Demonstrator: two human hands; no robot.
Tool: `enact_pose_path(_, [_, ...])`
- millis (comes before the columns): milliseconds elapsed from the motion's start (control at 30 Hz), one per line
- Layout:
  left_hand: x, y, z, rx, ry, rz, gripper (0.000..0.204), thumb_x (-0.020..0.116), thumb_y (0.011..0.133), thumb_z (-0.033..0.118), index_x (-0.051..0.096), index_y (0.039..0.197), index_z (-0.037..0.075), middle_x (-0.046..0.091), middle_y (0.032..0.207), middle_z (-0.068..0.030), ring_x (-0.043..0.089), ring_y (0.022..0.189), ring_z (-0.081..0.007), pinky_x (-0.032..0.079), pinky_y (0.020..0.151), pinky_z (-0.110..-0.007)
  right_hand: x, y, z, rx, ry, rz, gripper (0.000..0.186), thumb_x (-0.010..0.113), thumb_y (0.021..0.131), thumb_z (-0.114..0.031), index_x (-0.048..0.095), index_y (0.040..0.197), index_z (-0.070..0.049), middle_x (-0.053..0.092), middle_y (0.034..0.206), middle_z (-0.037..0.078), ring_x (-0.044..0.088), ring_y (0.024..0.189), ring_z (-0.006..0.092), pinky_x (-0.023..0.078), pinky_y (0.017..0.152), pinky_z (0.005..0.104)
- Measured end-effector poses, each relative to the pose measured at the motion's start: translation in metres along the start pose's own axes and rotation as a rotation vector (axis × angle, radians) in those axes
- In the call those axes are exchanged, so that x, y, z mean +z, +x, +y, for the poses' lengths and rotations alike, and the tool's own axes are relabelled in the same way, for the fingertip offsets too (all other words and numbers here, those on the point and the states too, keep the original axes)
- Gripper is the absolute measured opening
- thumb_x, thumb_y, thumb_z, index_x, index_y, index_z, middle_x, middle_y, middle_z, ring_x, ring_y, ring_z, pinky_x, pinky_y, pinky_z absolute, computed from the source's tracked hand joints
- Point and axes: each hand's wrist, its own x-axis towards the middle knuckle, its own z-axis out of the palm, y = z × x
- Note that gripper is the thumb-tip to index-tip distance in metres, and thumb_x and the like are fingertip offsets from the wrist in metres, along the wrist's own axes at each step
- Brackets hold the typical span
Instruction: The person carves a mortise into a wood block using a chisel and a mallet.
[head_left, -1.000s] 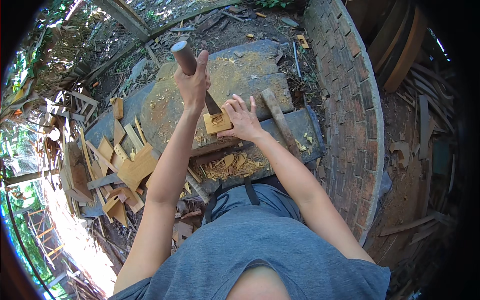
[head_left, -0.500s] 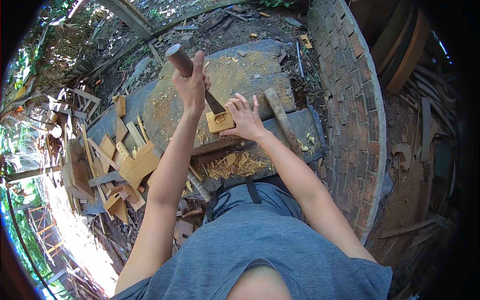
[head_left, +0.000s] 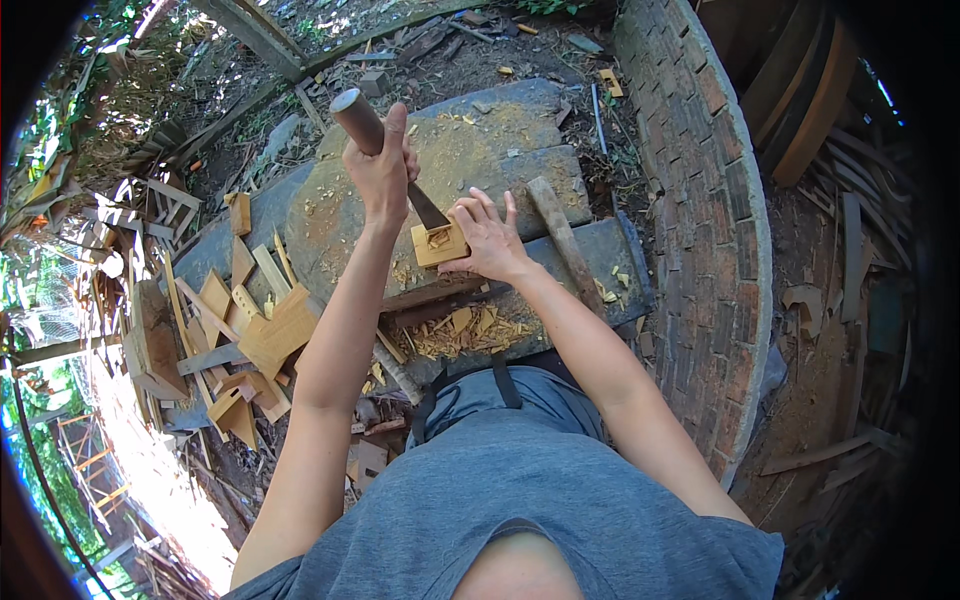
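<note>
My left hand (head_left: 380,170) is wrapped round a long, upright chisel (head_left: 359,124) with a round handle and a light, flat top. Its dark blade reaches down to a carved recess in a small pale wooden block (head_left: 432,257), where curled shavings lie. My right hand (head_left: 485,240) grips the block's right side, thumb at the near edge and fingers bent over the far side. The block rests on a stone slab (head_left: 345,215) covered with sawdust and chips.
Offcuts (head_left: 270,335) are piled left of the slab. A wooden bar (head_left: 560,235) lies right of my right hand. Shavings (head_left: 470,330) collect below the block. A curved brick wall (head_left: 700,240) runs along the right, with stacked boards (head_left: 805,95) beyond it.
Since a second ago the chisel's top has shifted a little up and left with my left hand. The block and right hand moved slightly right. The last half second shows almost no change.
</note>
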Motion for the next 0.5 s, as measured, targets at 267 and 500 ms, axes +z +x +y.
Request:
enact_pose_path(267, [-0.0003,0.0003,0.0005,0.012,-0.017,0.003,0.040,0.077,0.090,0.034,0.049,0.080,0.008,0.047,0.060,0.0004,0.047,0.044,-0.0094,0.035,0.038,-0.024,0.0001,-0.0009,-0.0003,0.002,0.004,0.002,0.095,0.079,0.062,-0.068,0.045,0.133,-0.015,0.041,0.139,0.006,0.025,0.146,0.0305,0.007,0.116,0.0681])
enact_pose_path(500, [-0.0013,0.0007,-0.0005,0.022,-0.006,0.002,0.039,0.077,0.090,0.032,0.049,0.081,0.008,0.047,0.060,0.0005,0.047,0.044,-0.0092,0.034,0.038,-0.024,-0.0002,-0.0001,-0.0008,0.005,0.005,-0.007,0.094,0.079,0.062,-0.068,0.045,0.132,-0.015,0.041,0.138,0.005,0.025,0.146,0.0302,0.007,0.116,0.0681])
